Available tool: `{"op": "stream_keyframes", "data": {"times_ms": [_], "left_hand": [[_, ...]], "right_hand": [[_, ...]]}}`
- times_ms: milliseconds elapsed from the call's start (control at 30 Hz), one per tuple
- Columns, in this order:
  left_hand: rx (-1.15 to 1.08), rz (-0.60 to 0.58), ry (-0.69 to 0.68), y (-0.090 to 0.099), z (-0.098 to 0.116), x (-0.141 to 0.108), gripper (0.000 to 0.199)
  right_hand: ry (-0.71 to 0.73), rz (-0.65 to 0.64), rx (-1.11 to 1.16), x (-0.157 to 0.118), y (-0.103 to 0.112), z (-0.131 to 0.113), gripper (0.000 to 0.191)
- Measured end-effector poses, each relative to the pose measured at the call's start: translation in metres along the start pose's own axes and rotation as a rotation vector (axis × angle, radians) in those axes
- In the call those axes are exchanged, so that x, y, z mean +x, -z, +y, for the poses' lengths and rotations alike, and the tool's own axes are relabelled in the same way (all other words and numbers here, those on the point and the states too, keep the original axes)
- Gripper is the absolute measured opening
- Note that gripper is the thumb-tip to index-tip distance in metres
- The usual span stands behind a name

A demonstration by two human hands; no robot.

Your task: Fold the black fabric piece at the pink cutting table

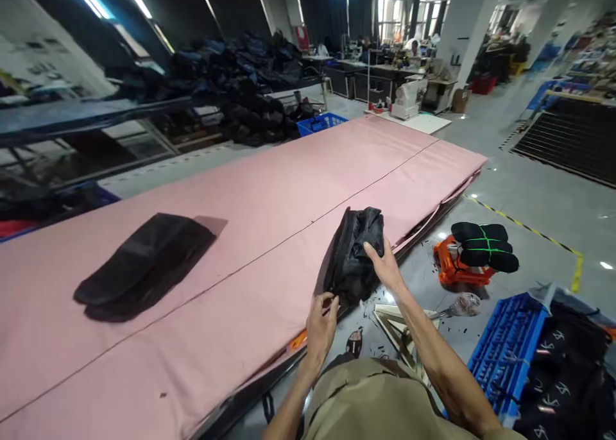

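A bundle of black fabric (355, 254) sits at the near edge of a long bench (269, 196) covered in pink cloth, and both of the person's hands are on it. The right hand (384, 265) lies against the bundle's right side, fingers spread and pressed flat onto the dark material, with the forearm reaching in from the lower right. The left hand (321, 324) is lower, at the bundle's bottom corner, its fingers curled and pinching the fabric edge where it meets the bench rim. The bundle thus stands between the 2 hands: above and to the right of the left hand, and to the left of the right hand. It looks crumpled and partly propped up rather than lying flat.

Farther left on the bench, well apart from the hands, lies a second stack of black pieces (144, 267), flat and slightly fanned. A thin dark seam line runs the length of the pink cover.

On the floor beyond the bench's edge stands an orange crate (452, 270) carrying a tied pile of black pieces (484, 244) bound with green cord. Nearer, at the lower right, a blue crate (505, 350) stands beside more dark cloth with pale markings. A blue basket (320, 124) sits past the bench's far side, near heaps of dark garments (240, 74).
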State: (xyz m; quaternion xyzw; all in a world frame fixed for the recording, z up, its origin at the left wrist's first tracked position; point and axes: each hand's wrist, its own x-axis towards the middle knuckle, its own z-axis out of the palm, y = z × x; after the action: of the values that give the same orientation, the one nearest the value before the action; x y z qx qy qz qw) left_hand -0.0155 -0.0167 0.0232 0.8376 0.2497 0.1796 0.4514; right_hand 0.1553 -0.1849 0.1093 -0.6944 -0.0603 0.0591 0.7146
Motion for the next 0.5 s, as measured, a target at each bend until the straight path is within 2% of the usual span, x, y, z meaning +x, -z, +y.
{"op": "stream_keyframes", "data": {"times_ms": [100, 167, 233, 333, 433, 500], "left_hand": [[-0.065, 0.169, 0.006, 0.012, 0.024, 0.009, 0.050], [-0.087, 0.194, -0.020, 0.021, 0.038, 0.019, 0.057], [-0.096, 0.149, -0.041, 0.031, 0.050, 0.031, 0.061], [-0.082, 0.019, 0.004, 0.043, 0.061, 0.046, 0.056], [-0.057, -0.071, 0.061, 0.048, 0.062, 0.055, 0.051], [-0.024, -0.086, 0.071, 0.048, 0.061, 0.062, 0.051]], "right_hand": [[0.025, 0.045, -0.096, 0.002, -0.009, -0.002, 0.087], [0.066, -0.020, -0.148, 0.002, -0.020, 0.001, 0.081], [0.100, -0.102, -0.205, -0.001, -0.033, 0.002, 0.078], [0.117, -0.185, -0.295, -0.009, -0.047, -0.001, 0.074], [0.123, -0.206, -0.399, -0.011, -0.053, -0.005, 0.071], [0.146, -0.190, -0.479, -0.007, -0.056, -0.006, 0.068]]}}
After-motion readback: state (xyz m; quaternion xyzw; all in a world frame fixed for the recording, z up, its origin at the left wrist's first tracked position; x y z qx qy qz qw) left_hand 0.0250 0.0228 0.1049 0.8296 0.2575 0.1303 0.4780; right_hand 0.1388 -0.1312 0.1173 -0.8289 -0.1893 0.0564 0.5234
